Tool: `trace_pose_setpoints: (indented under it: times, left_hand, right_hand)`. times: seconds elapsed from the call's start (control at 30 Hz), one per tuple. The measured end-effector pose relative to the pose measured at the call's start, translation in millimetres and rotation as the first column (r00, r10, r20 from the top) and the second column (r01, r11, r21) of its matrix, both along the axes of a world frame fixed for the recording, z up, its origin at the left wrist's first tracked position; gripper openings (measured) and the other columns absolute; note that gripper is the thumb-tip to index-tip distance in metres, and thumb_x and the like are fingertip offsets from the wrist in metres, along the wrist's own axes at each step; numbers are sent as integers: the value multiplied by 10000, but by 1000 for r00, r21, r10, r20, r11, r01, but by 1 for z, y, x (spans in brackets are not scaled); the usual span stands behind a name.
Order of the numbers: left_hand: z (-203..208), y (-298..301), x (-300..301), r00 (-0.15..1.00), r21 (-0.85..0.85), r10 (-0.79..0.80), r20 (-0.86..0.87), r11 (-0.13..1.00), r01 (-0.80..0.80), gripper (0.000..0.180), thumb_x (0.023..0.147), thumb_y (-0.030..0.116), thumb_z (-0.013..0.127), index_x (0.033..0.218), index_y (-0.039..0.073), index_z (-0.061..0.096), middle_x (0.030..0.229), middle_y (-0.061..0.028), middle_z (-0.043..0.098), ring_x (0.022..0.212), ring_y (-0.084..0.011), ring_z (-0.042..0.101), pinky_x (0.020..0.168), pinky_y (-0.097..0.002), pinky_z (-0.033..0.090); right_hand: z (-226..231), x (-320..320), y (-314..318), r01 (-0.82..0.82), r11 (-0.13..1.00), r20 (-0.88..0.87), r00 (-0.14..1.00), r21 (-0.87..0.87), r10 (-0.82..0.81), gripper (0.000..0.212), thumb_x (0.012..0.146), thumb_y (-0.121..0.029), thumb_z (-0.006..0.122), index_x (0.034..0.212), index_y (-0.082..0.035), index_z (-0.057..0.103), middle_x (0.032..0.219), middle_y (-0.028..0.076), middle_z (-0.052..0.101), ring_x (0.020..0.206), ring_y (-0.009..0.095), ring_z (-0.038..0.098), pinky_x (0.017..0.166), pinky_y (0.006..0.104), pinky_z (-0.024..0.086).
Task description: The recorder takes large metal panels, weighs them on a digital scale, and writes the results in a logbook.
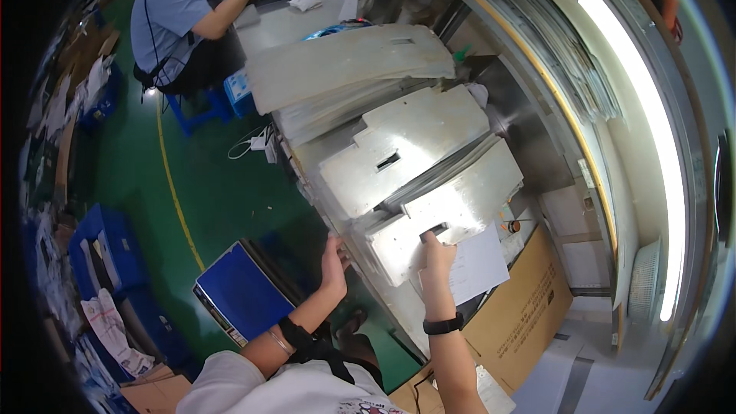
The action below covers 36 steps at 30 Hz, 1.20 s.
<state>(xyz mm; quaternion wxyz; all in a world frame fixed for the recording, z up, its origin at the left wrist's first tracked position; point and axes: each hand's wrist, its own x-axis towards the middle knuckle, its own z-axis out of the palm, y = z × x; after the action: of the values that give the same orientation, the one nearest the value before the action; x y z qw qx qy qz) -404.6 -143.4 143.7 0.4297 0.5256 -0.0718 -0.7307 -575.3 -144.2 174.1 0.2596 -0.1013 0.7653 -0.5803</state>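
My right hand [438, 254] is at the near edge of a pale, flat, slotted plate [468, 203], its fingers closed at the dark slot. That plate tops the nearest stack on the workbench. My left hand [333, 264] is beside the bench's left edge, fingers stretched out and apart, and I see nothing in it. Just beyond lies a second pale plate [414, 138] with a stepped edge and a slot. A third stack of long pale plates [353, 65] stands farther back. White paper sheets [479, 264] lie to the right of my right hand.
A brown cardboard sheet [514, 310] leans at the near right. Below the bench, at left, stands a blue-topped stool or box [244, 291]. Blue bins [111, 249] line the far left. Someone in a blue shirt [165, 11] sits at the far end. A lit tube lamp [644, 107] runs along the right.
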Motion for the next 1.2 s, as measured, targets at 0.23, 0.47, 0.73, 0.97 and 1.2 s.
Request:
trace_pose_setpoints:
  times: [0.23, 0.47, 0.73, 0.97, 1.2]
  left_hand:
    - [-13, -5, -7, 997, 73, 45, 64, 996, -49, 457, 822, 406, 374, 1000, 2, 490, 915, -50, 510, 791, -139, 469, 701, -258, 348]
    - [-16, -11, -19, 988, 8, 60, 142, 998, -62, 451, 813, 425, 363, 964, 22, 498, 918, -29, 502, 804, -140, 445, 740, -303, 327]
    - [-15, -15, -33, 979, 204, 45, 197, 975, -86, 419, 789, 363, 393, 888, -17, 541, 849, -89, 514, 797, -187, 471, 719, -306, 353]
    - [-8, -1, -61, 651, -51, 78, 755, 997, -61, 414, 776, 318, 437, 839, -79, 537, 911, -259, 470, 836, -349, 471, 762, -369, 358]
    - [-3, 4, -59, 709, -167, 129, 693, 986, -15, 402, 804, 328, 437, 936, -50, 476, 1021, -243, 364, 948, -350, 350, 845, -385, 273]
  right_hand:
    - [37, 2, 19, -259, 963, 299, 915, -76, 270, 503, 653, -93, 603, 1061, 47, 345, 941, 138, 475, 825, 192, 487, 701, 322, 401]
    - [25, -11, 92, -280, 955, 281, 913, -93, 295, 574, 799, -306, 472, 1239, -34, 224, 1166, 173, 371, 1071, 279, 375, 834, 408, 349]
    - [31, -3, 90, -223, 959, 344, 899, -178, 272, 584, 805, -338, 464, 1243, -42, 216, 1116, 160, 409, 1046, 261, 397, 826, 409, 362]
    - [20, 0, 31, -131, 945, 543, 791, -299, 281, 499, 811, -335, 464, 1170, -22, 316, 1121, 102, 427, 1018, 231, 431, 856, 371, 361]
    - [31, 2, 18, -168, 957, 548, 790, -237, 275, 510, 770, -354, 529, 1146, -45, 377, 1130, 89, 443, 1025, 229, 441, 869, 354, 364]
